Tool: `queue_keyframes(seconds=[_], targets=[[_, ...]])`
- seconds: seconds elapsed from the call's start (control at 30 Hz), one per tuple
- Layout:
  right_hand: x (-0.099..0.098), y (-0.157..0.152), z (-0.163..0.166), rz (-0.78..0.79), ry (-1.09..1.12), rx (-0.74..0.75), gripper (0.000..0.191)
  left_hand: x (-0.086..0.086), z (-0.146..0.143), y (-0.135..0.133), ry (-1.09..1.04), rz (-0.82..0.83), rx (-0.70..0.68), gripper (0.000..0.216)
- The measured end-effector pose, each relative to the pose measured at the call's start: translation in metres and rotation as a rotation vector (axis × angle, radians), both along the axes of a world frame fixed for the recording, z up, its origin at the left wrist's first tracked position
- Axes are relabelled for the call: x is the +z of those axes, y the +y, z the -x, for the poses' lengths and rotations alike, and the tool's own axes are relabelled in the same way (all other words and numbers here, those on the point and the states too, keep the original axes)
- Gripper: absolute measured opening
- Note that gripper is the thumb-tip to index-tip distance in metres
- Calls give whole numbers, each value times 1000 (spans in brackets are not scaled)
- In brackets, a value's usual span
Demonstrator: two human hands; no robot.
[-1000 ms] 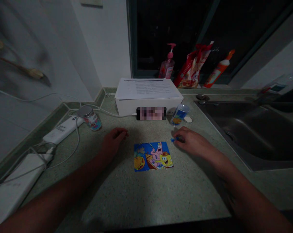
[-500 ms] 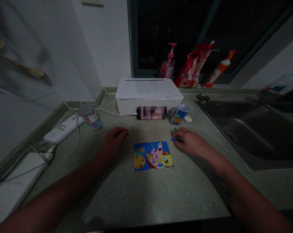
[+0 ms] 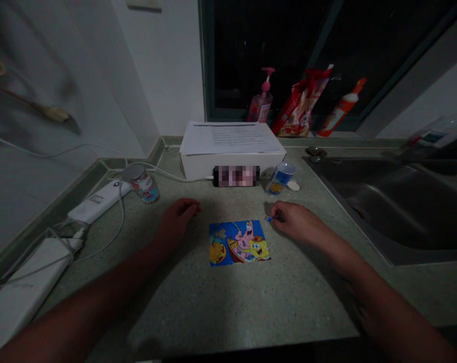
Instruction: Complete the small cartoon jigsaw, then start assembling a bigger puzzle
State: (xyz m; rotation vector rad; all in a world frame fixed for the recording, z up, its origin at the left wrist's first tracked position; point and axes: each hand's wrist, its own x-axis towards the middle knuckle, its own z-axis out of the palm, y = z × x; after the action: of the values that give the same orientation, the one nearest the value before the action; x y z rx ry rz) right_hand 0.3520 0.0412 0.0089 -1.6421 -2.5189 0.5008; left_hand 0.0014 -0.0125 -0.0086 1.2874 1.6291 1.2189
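A small jigsaw puzzle (image 3: pixel 239 243) lies flat on the counter, showing cartoon figures in a boat on blue. Just off its upper right corner, my right hand (image 3: pixel 294 219) pinches a small blue puzzle piece (image 3: pixel 270 219), partly hidden by the fingers. My left hand (image 3: pixel 178 218) rests on the counter to the upper left of the puzzle, fingers curled in, with nothing visible in them. Behind my right hand a blue cylindrical can (image 3: pixel 280 178) stands beside a round white lid (image 3: pixel 293 186).
A phone (image 3: pixel 236 176) with a cable leans on a white box (image 3: pixel 198 165) topped by printed paper. At left are a lidded jar (image 3: pixel 142 185), a power strip (image 3: pixel 100 200) and loose cables. A metal sink (image 3: pixel 398 201) lies right; bottles and a red bag (image 3: pixel 303 103) line the windowsill.
My right hand has shifted very slightly right and down, and the blue piece has turned a little in its fingers. My left hand and the puzzle have not moved.
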Motion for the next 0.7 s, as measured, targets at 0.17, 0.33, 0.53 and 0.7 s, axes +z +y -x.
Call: queue_keyframes(seconds=[0.17,0.33,0.53,0.7], targets=[[1,0,-1,5,44,-6,12,-2,1,1,-23,17,11,27],[1,-1,-3,-9,80,36,20,-4,2,1,-10,3,-4,29],[0,-4,-1,-96,186,127,38,-4,1,2,-8,1,-1,28],[1,-6,7,-123,213,128,33,-1,1,0,28,-4,-5,23]])
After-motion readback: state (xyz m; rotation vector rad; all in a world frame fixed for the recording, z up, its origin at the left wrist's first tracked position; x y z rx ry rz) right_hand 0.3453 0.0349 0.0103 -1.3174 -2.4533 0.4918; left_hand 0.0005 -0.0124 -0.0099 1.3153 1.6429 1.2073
